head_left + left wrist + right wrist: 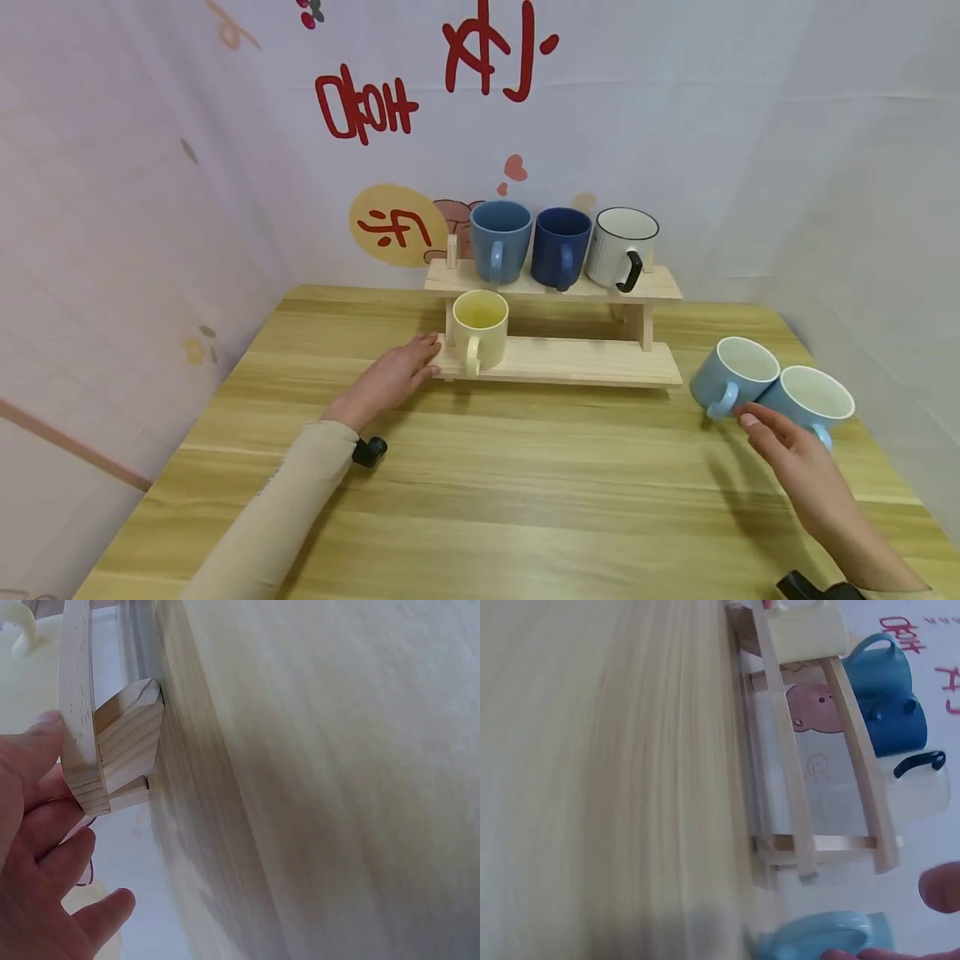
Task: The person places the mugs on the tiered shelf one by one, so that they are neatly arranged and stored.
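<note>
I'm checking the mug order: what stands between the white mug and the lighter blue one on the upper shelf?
In the head view, a dark blue mug stands between them.

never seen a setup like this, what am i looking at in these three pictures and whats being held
There is no robot here: a person works bare-handed. The widest picture is taken from the person's head; the other two come from each wrist, so things look turned sideways. On the wood-grain table stands a two-tier pale wooden rack. Its upper board bears a round blue mug, a round dark blue mug and a ribbed white mug; a round pale yellow mug stands below. Two round light blue mugs stand on the right. The left hand grips the lower board's left end. The right hand is beside one light blue mug's handle, not wrapped round it.
</note>
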The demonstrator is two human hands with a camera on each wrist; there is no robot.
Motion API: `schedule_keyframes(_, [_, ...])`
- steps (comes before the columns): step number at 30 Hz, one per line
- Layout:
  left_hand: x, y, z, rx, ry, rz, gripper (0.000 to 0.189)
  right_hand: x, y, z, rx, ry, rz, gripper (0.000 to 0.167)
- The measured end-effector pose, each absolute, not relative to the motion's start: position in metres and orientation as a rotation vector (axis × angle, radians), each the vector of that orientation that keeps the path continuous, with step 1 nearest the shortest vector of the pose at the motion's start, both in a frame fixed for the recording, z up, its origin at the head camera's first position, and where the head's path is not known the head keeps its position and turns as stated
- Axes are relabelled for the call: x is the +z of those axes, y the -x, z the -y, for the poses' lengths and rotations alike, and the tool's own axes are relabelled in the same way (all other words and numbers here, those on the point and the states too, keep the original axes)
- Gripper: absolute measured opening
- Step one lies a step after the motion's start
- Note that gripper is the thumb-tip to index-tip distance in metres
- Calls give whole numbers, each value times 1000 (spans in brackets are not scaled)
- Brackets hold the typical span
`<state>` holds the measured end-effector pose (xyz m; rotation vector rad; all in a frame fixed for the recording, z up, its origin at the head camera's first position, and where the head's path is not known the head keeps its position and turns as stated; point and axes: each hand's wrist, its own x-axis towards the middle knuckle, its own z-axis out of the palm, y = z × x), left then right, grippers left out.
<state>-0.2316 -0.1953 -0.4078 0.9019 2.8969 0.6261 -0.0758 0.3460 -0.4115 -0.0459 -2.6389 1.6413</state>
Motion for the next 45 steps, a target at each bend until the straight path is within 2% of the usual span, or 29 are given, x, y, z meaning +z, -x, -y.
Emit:
schedule_keyframes(2, [-409, 231, 193, 613, -897, -2897, 52, -416, 80, -349, 1959, 27, 2468, 63])
schedule_keyframes(6, [-409, 231, 189, 602, -873, -2892, 53, -423, 86, -354, 2437, -11, 2082, 35])
schedule_keyframes(8, [-409, 231, 189, 602, -869, -2889, 53, -427, 89, -355, 2534, -30, 1965, 29])
schedule_keyframes(10, [-409, 230, 189, 606, -868, -2889, 53, -429, 93, -354, 2582, -45, 1894, 33])
schedule_keyframes(18, [-406, 234, 193, 618, -932, -2916, 52, -431, 109, -348, 2501, 0, 1948, 24])
schedule_keyframes(26, [-407, 235, 193, 656, -880, -2889, 53, -431, 118, -345, 2419, 103, 2027, 30])
schedule_keyframes(45, [-409, 230, 192, 715, -864, -2882, 52, -437, 119, -341, 2404, 133, 2028, 27])
